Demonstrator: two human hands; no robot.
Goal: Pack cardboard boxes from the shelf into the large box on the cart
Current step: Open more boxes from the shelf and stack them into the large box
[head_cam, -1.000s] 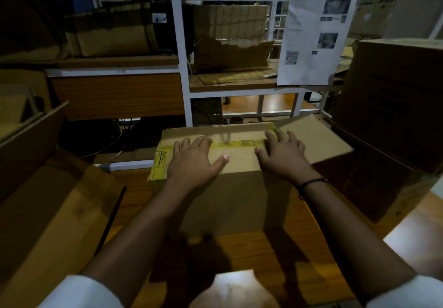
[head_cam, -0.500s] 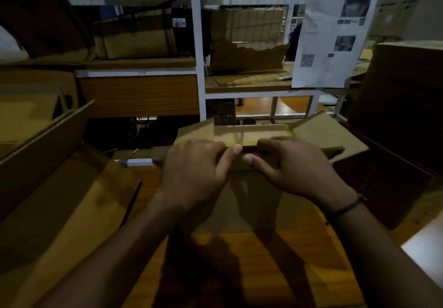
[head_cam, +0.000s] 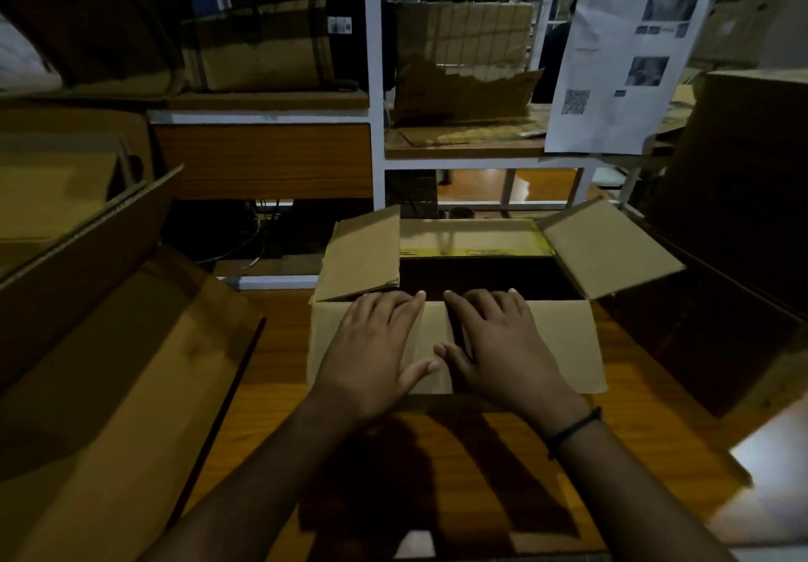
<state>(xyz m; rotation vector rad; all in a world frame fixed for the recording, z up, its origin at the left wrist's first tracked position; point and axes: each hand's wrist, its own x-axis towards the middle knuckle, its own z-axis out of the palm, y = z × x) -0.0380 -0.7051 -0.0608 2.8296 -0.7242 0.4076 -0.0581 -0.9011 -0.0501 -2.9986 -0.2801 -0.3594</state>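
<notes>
- Head view, far left: large open carton, flaps splayed, possibly the packing box; cart not visible
- Centre: left hand pressed flat on the near flap of the cardboard box, fingers straight, close together, clamped on nothing
- Just beside: right hand, fingers likewise flat
- Box on the table before the shelf, other flaps open; likely still preparing it; next move calls for gripping both sides to lift

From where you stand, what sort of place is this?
Probably a storeroom or packing area: a white metal rack holds brown cardboard boxes, a printed paper sheet with a QR code hangs on it, and an open tan carton sits nearby.
</notes>
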